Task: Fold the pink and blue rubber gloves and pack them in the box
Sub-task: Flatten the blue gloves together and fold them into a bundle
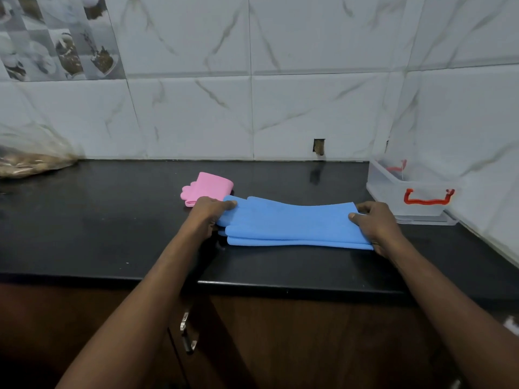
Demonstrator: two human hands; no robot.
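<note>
The blue rubber gloves [292,223] lie stacked and stretched out lengthwise on the black counter [112,220]. My left hand [209,213] grips their finger end, thumb on top. My right hand [375,223] grips the cuff end at the right. Behind my left hand, the pink gloves [207,188] sit folded into a short bundle with the fingers pointing left. The clear plastic box [407,192] with red handles stands open at the right, near the wall corner.
A plastic bag [33,161] with brownish contents lies at the far left of the counter. Tiled walls close the back and the right side. A brown cabinet door with a metal handle [186,335] is below the counter's front edge.
</note>
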